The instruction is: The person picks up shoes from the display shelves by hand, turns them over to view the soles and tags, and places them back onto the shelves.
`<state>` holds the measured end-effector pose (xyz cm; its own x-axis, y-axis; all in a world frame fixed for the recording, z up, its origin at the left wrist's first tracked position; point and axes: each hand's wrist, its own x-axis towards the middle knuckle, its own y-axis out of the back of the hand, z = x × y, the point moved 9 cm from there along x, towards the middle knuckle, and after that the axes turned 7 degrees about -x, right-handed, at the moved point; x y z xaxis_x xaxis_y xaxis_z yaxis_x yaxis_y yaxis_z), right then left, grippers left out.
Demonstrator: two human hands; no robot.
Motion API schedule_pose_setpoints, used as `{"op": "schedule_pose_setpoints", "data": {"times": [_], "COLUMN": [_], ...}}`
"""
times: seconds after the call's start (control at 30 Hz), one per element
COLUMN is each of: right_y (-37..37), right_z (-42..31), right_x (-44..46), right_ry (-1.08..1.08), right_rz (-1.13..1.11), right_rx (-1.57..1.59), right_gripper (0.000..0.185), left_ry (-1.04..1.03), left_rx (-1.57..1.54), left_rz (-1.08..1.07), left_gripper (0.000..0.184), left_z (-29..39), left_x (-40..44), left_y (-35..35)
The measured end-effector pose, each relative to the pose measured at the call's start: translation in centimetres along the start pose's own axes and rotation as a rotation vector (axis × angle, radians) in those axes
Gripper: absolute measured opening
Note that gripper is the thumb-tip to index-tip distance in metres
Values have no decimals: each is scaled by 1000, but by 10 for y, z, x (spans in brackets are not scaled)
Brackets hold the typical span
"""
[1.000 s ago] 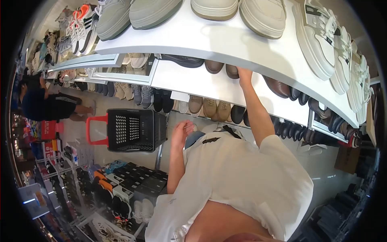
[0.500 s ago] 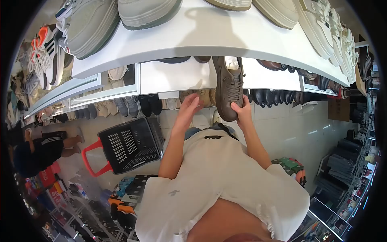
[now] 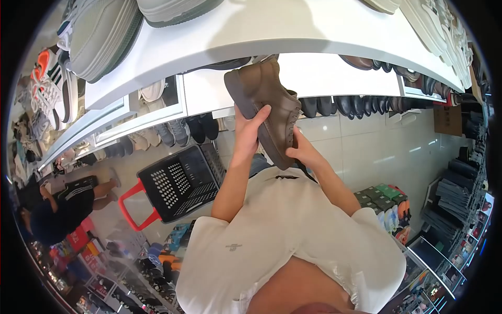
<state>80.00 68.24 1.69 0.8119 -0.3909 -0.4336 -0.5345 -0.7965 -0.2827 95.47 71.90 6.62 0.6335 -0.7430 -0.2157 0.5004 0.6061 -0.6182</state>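
Observation:
Between my two hands is a brown lace-up shoe (image 3: 280,107), turned on its side with its toe pointing down toward me and its heel up near the shelf edge. My left hand (image 3: 251,128) grips it from the left, thumb lying across the side just above the dark sole. At the toe and lace end, my right hand (image 3: 304,149) holds the right side with its thumb near the front. The fingers under the shoe are hidden.
A white shelf (image 3: 261,31) with light sneakers (image 3: 107,39) spans the front. Dark shoes (image 3: 361,106) line a lower level. A black shopping basket (image 3: 178,183) with a red handle stands at left on the tiled floor. Another person (image 3: 57,209) is at far left; folded jeans (image 3: 452,196) are at right.
My left hand, free and beside the shoe before, now grips it. The shoe has rolled from laces-up to its side, its heel swinging left. The view has shifted slightly.

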Motion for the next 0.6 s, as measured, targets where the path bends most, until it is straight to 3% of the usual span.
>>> {"op": "schedule_pose_setpoints", "data": {"times": [0.03,0.13,0.17,0.2,0.37,0.57,0.6], "right_y": [-5,-9,-10,-12,-11,1,-3], "right_z": [-15,-20,-23,-27,-40,-49,-73], "right_x": [1,5,5,1,-16,-17,-19], "right_ry": [22,16,21,57,133,138,337], "right_rz": [6,75,74,93,198,148,127], "right_rx": [-293,-227,-230,-306,-481,-658,-559], "right_gripper": [102,96,96,96,94,106,108], "left_ry": [-3,-50,21,96,65,132,170], "left_rx": [2,12,-71,-152,-227,-251,-224], "left_rz": [-1,0,-21,-42,-193,-171,-193], "left_gripper": [55,58,61,64,73,75,74], "left_z": [1,6,1,-6,-25,-23,-21], "left_x": [0,1,0,-4,-10,-9,-10], "left_y": [-1,1,4,7,21,24,21]}}
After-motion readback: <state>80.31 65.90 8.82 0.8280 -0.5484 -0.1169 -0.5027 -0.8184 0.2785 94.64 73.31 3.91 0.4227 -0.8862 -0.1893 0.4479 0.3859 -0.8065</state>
